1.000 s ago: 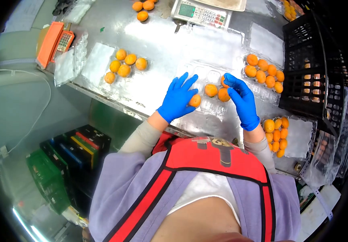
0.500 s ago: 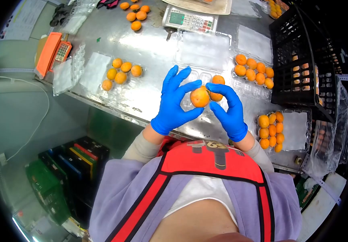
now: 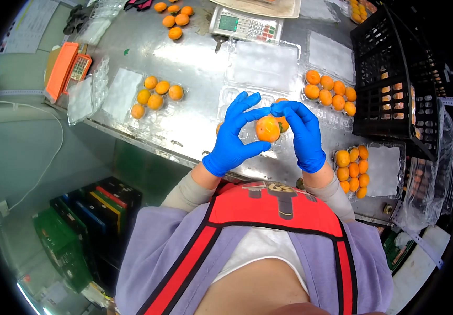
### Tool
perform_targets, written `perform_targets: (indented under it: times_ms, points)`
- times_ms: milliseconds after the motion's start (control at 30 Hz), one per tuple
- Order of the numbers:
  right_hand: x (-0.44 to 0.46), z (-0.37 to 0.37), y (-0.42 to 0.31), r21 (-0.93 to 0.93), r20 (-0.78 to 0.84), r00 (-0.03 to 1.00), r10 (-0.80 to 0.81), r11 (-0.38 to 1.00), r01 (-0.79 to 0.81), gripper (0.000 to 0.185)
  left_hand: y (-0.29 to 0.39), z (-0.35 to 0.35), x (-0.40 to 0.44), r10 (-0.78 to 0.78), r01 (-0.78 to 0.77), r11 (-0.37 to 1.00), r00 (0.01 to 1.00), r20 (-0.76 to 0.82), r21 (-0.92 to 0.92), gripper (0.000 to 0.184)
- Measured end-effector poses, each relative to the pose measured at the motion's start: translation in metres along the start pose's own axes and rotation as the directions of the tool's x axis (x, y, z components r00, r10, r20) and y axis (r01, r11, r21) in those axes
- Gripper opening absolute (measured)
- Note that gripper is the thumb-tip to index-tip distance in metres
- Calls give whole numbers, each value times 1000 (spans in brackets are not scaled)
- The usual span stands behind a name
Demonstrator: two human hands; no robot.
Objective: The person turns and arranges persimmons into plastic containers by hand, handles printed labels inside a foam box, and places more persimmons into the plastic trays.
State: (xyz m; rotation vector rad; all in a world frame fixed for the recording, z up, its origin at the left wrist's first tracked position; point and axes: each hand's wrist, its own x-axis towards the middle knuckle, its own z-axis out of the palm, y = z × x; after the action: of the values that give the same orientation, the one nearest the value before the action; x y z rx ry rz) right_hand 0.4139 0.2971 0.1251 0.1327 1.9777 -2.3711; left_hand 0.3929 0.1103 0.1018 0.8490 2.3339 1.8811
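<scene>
In front of my chest, my left hand point(image 3: 234, 139), in a blue glove, grips an orange persimmon point(image 3: 267, 129) between thumb and fingers. My right hand point(image 3: 305, 134), also gloved in blue, has thumb and index finger pinched together at that fruit's upper right; whatever sits between those fingertips is hidden. Below both hands lies an open clear plastic tray point(image 3: 227, 98) with a lid point(image 3: 264, 62) folded back. More persimmons point(image 3: 283, 125) show partly behind my hands, over the tray.
To the right are a filled tray of persimmons point(image 3: 325, 96), another filled tray point(image 3: 354, 170) and a black crate point(image 3: 381, 79). Leftward, a partly filled tray point(image 3: 155, 101) and an orange calculator point(image 3: 79, 67) lie on the metal table point(image 3: 184, 63). A scale point(image 3: 244, 25) and loose persimmons point(image 3: 175, 33) are farther back.
The persimmon and my left hand have shifted slightly right. My right thumb and index finger, apart before, are now pinched together near the fruit's top.
</scene>
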Motion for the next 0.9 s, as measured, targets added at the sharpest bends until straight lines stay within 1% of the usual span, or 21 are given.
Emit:
perform_targets:
  times_ms: [67,133,167,200,233,267,300,333,400,433,467,500,533,633,700,733,767,800,833,867,900]
  points:
    - [1,-1,2,18,4,1000,-26,999,26,16,0,0,2,-29,29,998,999,14,-49,61]
    - [2,-3,6,26,-7,998,-58,998,58,16,-2,-1,1,-39,40,998,999,12,-51,60]
    - [2,-3,9,-18,12,995,-101,995,101,19,-3,1,3,-42,43,997,999,14,-64,59]
    - [1,-5,9,-69,26,990,-140,988,141,23,-3,0,5,-25,26,999,999,25,-31,56]
    - [-1,-5,1,-288,101,947,-306,902,323,29,-8,1,5,-40,40,999,998,46,-7,55]
    - [-2,-6,-7,-472,218,876,-431,739,481,36,-15,3,2,-57,55,998,996,63,25,53]
    - [-1,-9,-2,-544,340,805,-487,597,590,44,-21,5,0,-109,110,994,991,77,-15,49]
    - [-4,-14,6,-564,391,804,-448,574,594,45,-26,8,-3,-100,102,994,991,85,-26,49]
    - [-7,-20,6,-652,448,832,-327,518,554,44,-32,12,-9,-295,295,955,947,126,23,46]
    - [-8,-22,7,-654,446,834,-325,519,551,44,-33,14,-11,-282,278,959,952,119,50,45]
    - [-9,-24,9,-657,444,851,-281,543,523,45,-34,17,-12,-283,279,959,951,122,49,45]
    - [-10,-27,12,-660,444,865,-236,567,493,45,-34,19,-12,-271,259,960,955,119,104,45]
    - [-10,-29,16,-659,443,865,-236,568,493,45,-35,21,-12,-259,239,958,959,115,160,45]
    - [-10,-32,26,-627,489,836,-250,565,536,42,-46,30,-15,-295,283,952,949,114,115,43]
    - [-10,-32,30,-687,455,889,-60,611,393,40,-48,37,-15,-315,301,946,941,127,118,43]
    - [-11,-32,33,-684,457,887,-59,614,393,40,-47,40,-15,-332,317,941,933,141,120,42]
    - [-13,-33,39,-700,415,907,-71,612,368,39,-48,42,-14,-336,321,939,931,139,122,42]
    - [-14,-34,44,-715,373,924,-84,609,344,38,-49,43,-13,-283,257,951,948,146,172,47]
    - [-14,-37,48,-670,277,948,-158,675,309,38,-50,42,-10,-230,193,956,961,154,223,51]
    - [-15,-42,53,-611,175,961,-216,741,278,38,-51,38,-7,-240,203,952,960,146,229,51]
    - [-12,-52,65,-644,53,958,-282,724,249,41,-48,30,-2,-204,182,960,975,86,214,56]
